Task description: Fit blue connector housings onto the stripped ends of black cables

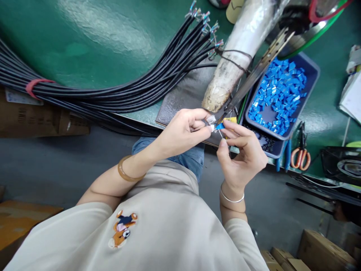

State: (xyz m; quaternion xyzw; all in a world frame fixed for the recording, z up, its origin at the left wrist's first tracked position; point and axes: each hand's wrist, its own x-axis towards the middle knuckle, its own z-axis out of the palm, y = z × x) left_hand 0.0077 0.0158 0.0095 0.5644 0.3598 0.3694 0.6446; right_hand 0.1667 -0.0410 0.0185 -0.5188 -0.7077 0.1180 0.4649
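My left hand [186, 128] is closed, its fingertips pinched by a small whitish piece [211, 119] that is partly hidden; I cannot make out exactly what it grips. Facing it, my right hand [244, 150] pinches a thin white wire [220, 134] between thumb and finger. At the right fingertips, between the two hands, is a small blue piece [220, 126]. A long metal tool that looks like a soldering iron [248, 81] slants down to this spot from the upper right. Just behind the right fingers shows something yellow [230, 120].
A plastic-wrapped white pipe [237, 56] hangs close above the hands. Black cables [121, 96] with stripped ends, tied by a red band [36, 86], cross the green table [93, 41]. Right: a grey bin [311, 73] of blue pieces, orange-handled pliers [301, 156], blue handles [287, 154].
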